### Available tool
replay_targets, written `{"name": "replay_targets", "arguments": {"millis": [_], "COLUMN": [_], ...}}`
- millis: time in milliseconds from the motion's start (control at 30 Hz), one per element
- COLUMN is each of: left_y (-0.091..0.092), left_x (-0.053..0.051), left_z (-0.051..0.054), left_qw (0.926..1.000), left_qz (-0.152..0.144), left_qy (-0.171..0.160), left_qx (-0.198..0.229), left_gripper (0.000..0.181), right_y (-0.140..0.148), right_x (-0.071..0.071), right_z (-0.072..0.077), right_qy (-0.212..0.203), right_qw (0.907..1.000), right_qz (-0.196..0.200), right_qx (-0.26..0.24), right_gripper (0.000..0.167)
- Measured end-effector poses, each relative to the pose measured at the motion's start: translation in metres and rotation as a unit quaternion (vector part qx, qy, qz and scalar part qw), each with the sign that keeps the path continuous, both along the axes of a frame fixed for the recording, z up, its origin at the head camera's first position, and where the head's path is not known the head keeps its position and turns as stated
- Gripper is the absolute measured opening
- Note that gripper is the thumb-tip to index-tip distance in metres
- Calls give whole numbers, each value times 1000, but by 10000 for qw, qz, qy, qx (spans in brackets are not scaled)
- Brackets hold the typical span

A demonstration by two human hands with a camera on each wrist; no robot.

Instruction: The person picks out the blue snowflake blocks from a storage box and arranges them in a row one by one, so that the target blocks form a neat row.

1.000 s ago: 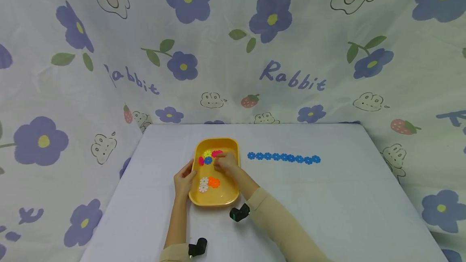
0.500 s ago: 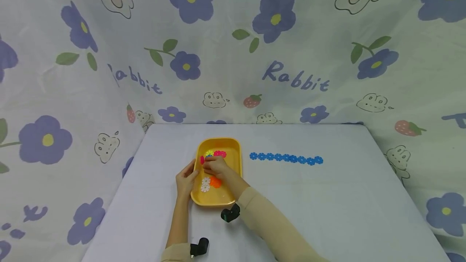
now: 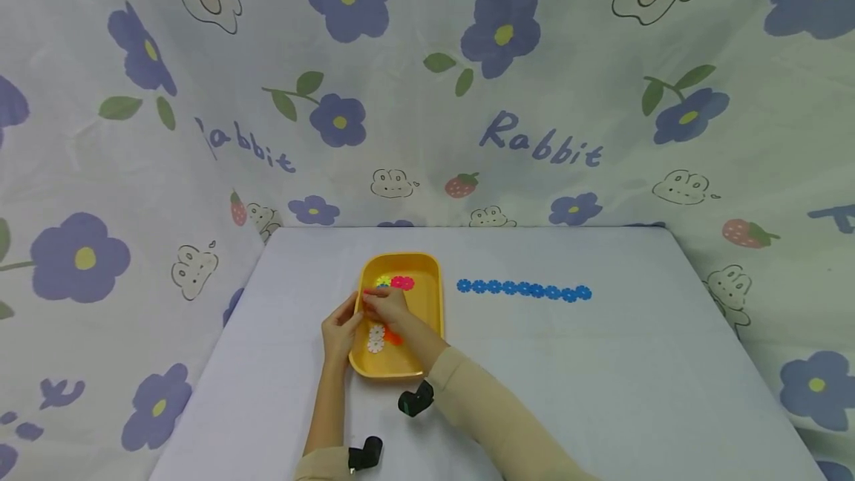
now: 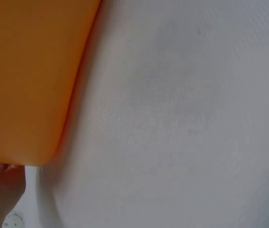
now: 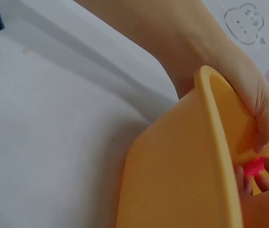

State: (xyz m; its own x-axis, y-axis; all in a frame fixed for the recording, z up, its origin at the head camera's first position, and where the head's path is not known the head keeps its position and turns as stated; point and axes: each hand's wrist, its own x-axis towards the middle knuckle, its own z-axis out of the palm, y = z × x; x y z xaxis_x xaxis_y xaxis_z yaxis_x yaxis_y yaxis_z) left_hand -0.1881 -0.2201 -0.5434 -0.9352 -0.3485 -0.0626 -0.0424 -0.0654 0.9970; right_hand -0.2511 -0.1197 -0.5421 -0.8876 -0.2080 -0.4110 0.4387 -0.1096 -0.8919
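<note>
A yellow tray point(image 3: 434, 318) stands on the table, tilted a little or not, I cannot tell. My left hand point(image 3: 339, 329) grips its left rim, thumb on the inner side. Inside the tray, my right hand point(image 3: 390, 309) pinches a pink flower-shaped piece point(image 5: 254, 166) close to the left wall. Other plastic snowflake pieces lie in the tray: pink ones point(image 3: 402, 283) and a yellow one point(image 3: 382, 280) at the far end, white ones point(image 3: 376, 340) and an orange one point(image 3: 393, 338) nearer. Part of a blue piece is hidden behind the right hand.
To the right of the tray, a chain of several blue snowflake pieces point(image 3: 524, 289) lies across the white table point(image 3: 568, 384). A printed curtain point(image 3: 414, 95) hangs behind and at both sides.
My right hand has moved left within the tray, from beside the blue piece to the pink piece at the left wall, and now pinches it. My left hand keeps hold of the rim.
</note>
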Motion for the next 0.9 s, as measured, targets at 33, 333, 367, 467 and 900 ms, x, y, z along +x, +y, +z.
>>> {"name": "replay_targets", "arguments": {"millis": [33,333,367,467,900], "left_y": [-1,-2,-2,-2,0], "left_x": [-2,-5,-5,-4,-5], "left_z": [-4,-13,-13,-12,-14], "left_qw": [10000,9997,9997,9998,9997], "left_qz": [33,150,154,165,176], "left_qy": [16,168,153,91,-134], "left_qx": [15,-92,-86,-80,-105], "left_gripper": [42,43,43,43,43], "right_y": [-1,3,5,11,65], "right_x": [1,10,10,7,-5], "right_z": [-1,-1,-1,-1,34], "right_qy": [70,1161,1099,711,-95], "right_qw": [9999,9871,9889,9964,9953], "right_qz": [-24,128,97,-10,-66], "right_qx": [81,1099,992,459,-964], "right_gripper": [24,24,25,27,34]}}
